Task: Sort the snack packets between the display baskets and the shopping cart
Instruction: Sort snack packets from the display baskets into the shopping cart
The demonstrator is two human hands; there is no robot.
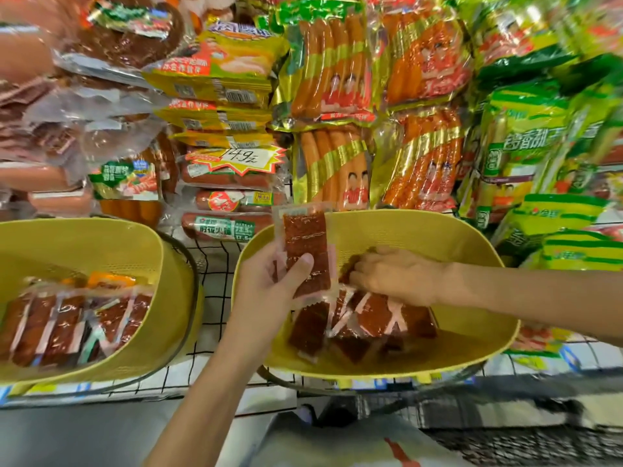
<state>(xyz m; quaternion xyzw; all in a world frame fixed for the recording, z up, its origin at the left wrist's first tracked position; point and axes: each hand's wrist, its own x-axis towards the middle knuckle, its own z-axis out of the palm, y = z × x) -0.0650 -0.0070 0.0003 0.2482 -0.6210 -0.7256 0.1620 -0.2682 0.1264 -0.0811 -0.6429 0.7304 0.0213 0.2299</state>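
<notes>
Single head-worn wide-angle view, looking forward and down at close range onto the oval yellow plastic basket [421, 230]. Gold-and-red plastic sausage packs [330, 69] fill the frame behind and above it.

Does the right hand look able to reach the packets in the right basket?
Likely yes: the right hand touches the pile inside the basket; the left hand holds its packet off to the side.

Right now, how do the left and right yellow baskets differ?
The left basket holds packets side by side in a row; the right basket holds a loose heap. The right hand reaches into the right basket; no hand touches the left basket. Both are yellow and perforated.
</notes>
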